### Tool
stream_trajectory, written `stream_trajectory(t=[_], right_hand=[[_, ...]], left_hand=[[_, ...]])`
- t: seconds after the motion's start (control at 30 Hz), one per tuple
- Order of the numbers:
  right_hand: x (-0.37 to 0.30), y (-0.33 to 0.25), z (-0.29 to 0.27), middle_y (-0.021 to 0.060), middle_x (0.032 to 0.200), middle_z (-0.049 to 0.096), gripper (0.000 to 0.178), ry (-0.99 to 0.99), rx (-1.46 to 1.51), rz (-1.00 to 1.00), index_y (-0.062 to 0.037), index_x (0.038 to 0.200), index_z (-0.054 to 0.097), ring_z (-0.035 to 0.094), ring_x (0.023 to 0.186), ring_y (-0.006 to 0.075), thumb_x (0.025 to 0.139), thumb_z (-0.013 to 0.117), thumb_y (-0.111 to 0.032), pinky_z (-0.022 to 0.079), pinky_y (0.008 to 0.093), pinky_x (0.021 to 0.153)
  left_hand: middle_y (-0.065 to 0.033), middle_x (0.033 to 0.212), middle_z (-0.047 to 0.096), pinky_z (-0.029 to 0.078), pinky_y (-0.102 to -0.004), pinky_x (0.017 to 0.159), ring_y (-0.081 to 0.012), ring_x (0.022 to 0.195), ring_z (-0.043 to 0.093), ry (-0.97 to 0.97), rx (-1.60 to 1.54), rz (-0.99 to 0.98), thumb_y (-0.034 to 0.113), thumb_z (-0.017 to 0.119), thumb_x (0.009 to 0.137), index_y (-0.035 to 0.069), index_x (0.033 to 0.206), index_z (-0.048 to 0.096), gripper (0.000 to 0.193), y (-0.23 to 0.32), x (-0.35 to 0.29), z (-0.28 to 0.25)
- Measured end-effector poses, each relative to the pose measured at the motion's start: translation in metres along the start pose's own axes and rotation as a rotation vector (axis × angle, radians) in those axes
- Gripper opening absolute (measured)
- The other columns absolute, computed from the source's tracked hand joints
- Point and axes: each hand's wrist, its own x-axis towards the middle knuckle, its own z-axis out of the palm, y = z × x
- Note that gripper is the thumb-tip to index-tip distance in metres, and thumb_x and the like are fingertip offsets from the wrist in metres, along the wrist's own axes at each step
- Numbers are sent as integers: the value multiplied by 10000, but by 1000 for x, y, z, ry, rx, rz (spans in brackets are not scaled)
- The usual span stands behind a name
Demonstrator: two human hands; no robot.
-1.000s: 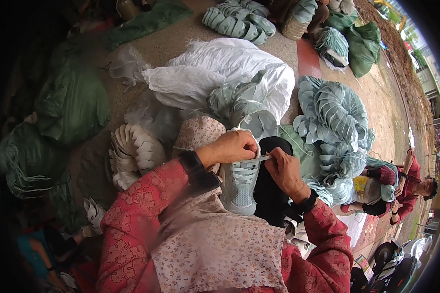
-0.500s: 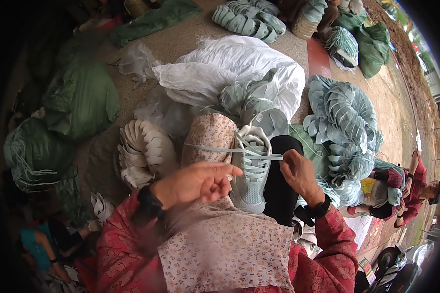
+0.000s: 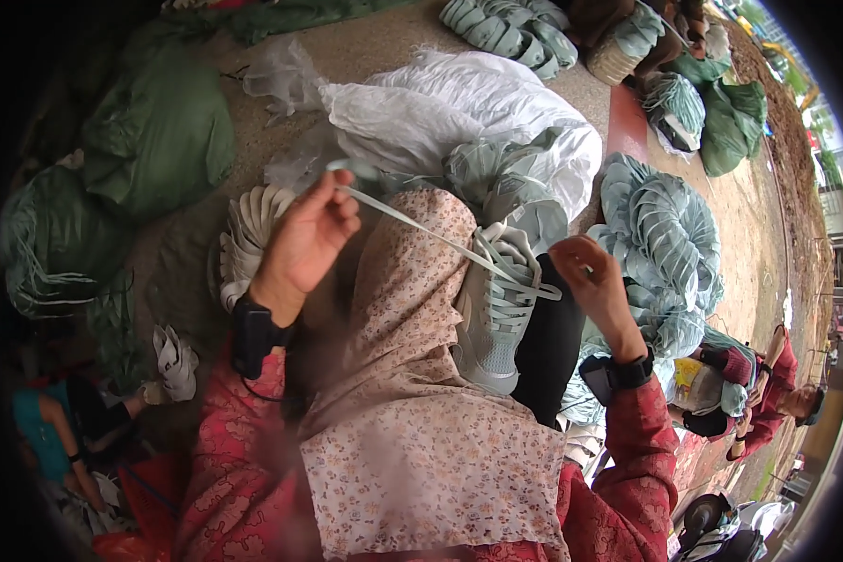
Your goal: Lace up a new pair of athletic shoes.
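The lace (image 3: 412, 222) wants a smooth, even pull, I'd judge, drawn in line with the eyelet it leaves so that the flat band neither twists nor drags at the edge; the slack loop (image 3: 550, 292) jutting from the right side of the sneaker (image 3: 492, 361) should be watched, since it could snag or draw in unevenly. Steadying the sneaker by its collar would keep that pull from tipping it, and the crossed rows are best kept flat and equally snug. The sneaker sits toe toward the wearer, on the lap, with floral cloth (image 3: 421, 468) to its left and a dark trouser leg (image 3: 545, 351) to its right. The left hand (image 3: 307, 234) is raised well out to the left of the sneaker and past its collar, thumb and fingertips pinched on the lace, which runs straight from there back to the sneaker's upper rows. The right hand (image 3: 593, 276) is just right of the sneaker's collar, near the loop, its fingers curled; whether they pinch anything cannot be told. Neither hand grips the sneaker's body, so the lace alone links it to the left hand's pinch.
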Motion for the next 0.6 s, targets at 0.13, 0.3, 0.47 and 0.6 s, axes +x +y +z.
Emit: stream_trajectory(t=[0.13, 0.3, 0.47, 0.6], right_hand=[[17, -12, 28, 78, 904, 629, 87, -157, -383, -298, -54, 881, 669, 595, 879, 275, 827, 689, -118, 441, 380, 804], [27, -11, 36, 59, 842, 630, 67, -260, -439, -240, -53, 925, 641, 607, 823, 215, 909, 626, -117, 421, 339, 810], [19, -17, 7, 28, 800, 611, 244, -153, 833, 286, 0, 1188, 564, 620, 788, 161, 981, 548, -128, 478, 320, 854], [-9, 23, -62, 13, 801, 548, 372, 175, 1224, 228, 26, 1321, 507, 548, 729, 147, 975, 536, -108, 484, 351, 850]], left_hand=[[-32, 1053, 625, 497, -355, 935, -187, 996, 607, 283, 25, 97, 284, 603, 981, 81, 1098, 608, 234, 17, -28, 0], [-25, 909, 583, 506, -311, 854, -167, 856, 591, 185, -196, 207, 213, 484, 1042, 51, 1101, 586, 200, 33, -39, -9], [50, 645, 361, 245, -227, 459, -51, 515, 307, -51, -179, 88, 246, 483, 1046, 1, 1123, 575, 273, 39, -36, -9], [107, 544, 286, 193, -198, 407, -2, 443, 258, 85, 447, -131, 284, 533, 1024, 16, 1116, 622, 297, 10, -23, 26]])
